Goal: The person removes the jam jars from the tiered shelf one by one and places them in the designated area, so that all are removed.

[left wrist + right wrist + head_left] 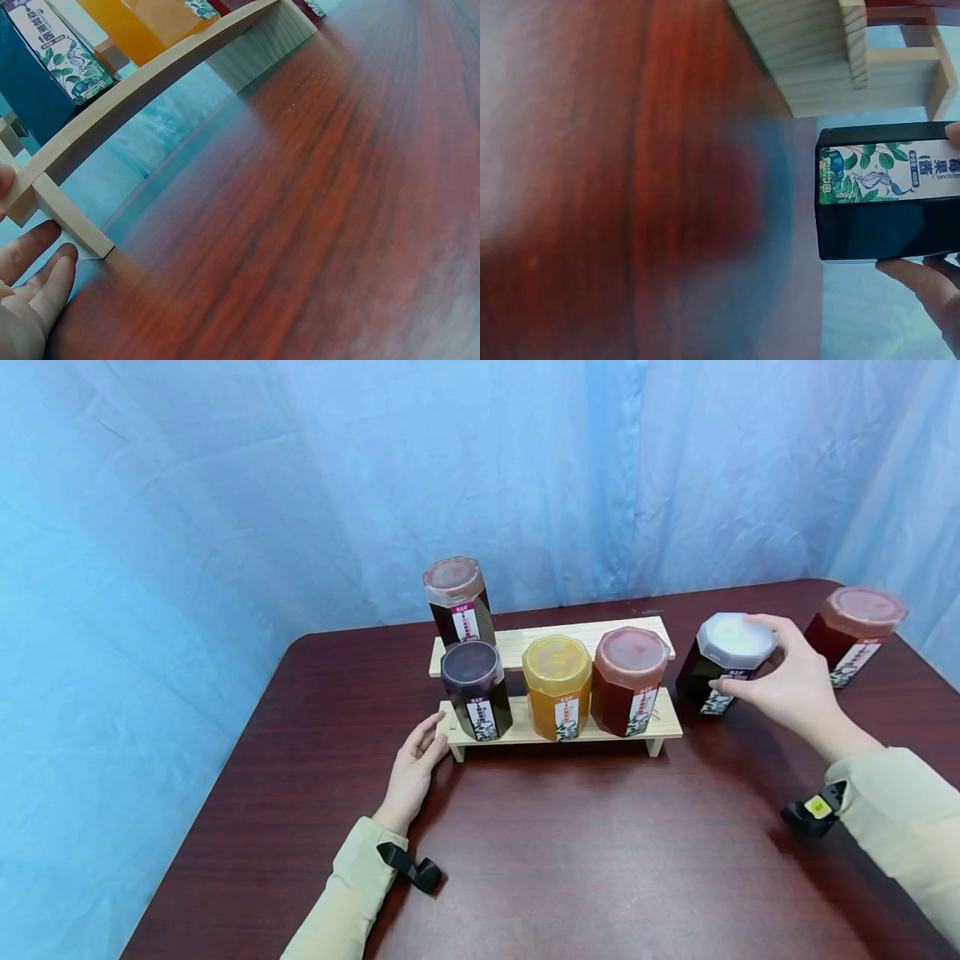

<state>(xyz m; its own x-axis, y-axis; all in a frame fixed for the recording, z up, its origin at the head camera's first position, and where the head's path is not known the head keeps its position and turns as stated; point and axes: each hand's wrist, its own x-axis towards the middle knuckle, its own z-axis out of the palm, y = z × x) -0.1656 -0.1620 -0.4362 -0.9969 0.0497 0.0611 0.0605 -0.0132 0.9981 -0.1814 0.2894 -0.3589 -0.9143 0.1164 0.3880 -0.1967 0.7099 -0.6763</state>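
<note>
My right hand grips a dark jam jar by its upper part, thumb in front and fingers behind. This jar has a whitish translucent lid and stands right of a two-tier wooden rack; I cannot tell whether its base touches the table. My left hand touches the left end of the rack's lower shelf, its fingers loosely extended beside the leg in the left wrist view. On the lower shelf stand a dark jar, a yellow jar and a red jar. Another dark jar sits on the upper shelf's left end.
Right of my right hand, another red jar stands near the dark red-brown table's right edge. Blue curtains hang behind the table and along its sides. Black wrist cameras are strapped over the sleeves.
</note>
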